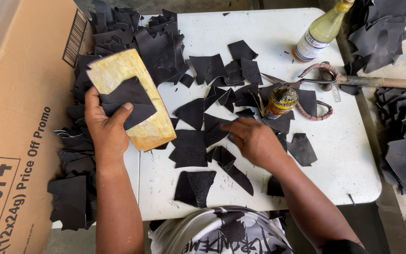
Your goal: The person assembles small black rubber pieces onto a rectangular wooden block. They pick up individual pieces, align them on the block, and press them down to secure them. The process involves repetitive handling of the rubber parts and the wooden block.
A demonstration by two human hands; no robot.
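Head view, one frame. I see my left hand (103,126) clenched around a yellowish board (132,99), lifted and tilted over the left edge of the white tabletop (348,155). The thumb pins a black leather piece (128,99) flat against the board's face; the other fingers are wrapped behind the board and hidden from me.

My right hand (253,139) is low over the middle of the tabletop, fingers (229,126) stretched toward the left and resting on or just above a scatter of black scraps (191,141). The hand is blurred, so I cannot tell whether the fingers have closed on a scrap or lie released.

Just beyond the right fingers stands a small glue-smeared jar (280,101) with a stick in it. Behind the jar lie scissors (306,82) with wrapped handles, and beside them a wooden-handled tool (381,82) crossing the tabletop's right edge. Further off to the right of that stands a glass bottle (320,33) with yellowish liquid.

Beyond the left fingers a heap of black cut pieces (132,37) runs along the tabletop's far left corner, and it continues down below the left wrist. Outside the left hand stands a cardboard box (10,117). More black pieces (400,141) lie well apart to the right, off the tabletop.
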